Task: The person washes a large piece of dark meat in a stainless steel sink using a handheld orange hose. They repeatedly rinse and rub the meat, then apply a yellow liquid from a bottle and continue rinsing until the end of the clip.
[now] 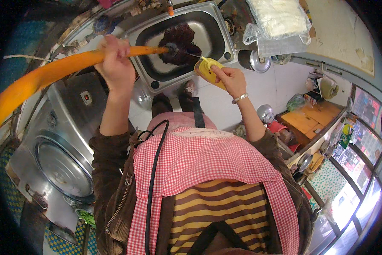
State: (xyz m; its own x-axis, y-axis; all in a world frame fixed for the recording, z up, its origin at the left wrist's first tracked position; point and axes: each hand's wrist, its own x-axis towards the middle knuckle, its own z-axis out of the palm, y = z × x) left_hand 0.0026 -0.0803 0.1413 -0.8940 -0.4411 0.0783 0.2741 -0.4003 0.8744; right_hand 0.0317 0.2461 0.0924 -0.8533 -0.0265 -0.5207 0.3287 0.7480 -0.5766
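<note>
My left hand (116,60), slightly blurred, is wrapped around the long orange handle (66,63) of what looks like a mop. The handle's end meets a grey round joint on a dark brown, shaggy mop head (179,41), which lies in the stainless-steel sink (210,32). In my right hand (231,79) is a yellow plastic object (208,71), held over the sink's near right edge. It may be a scoop or a brush; its kind is not clear. A thin line runs from its tip towards the mop head. Above the sink hangs an orange-tipped tap (170,9).
A lidded pot (260,62) is right of the sink, below a plastic bag with white contents (280,17). On the left are a steel counter (55,118) and a large round metal lid (65,167). An orange-brown wooden tabletop (312,118) stands at the right.
</note>
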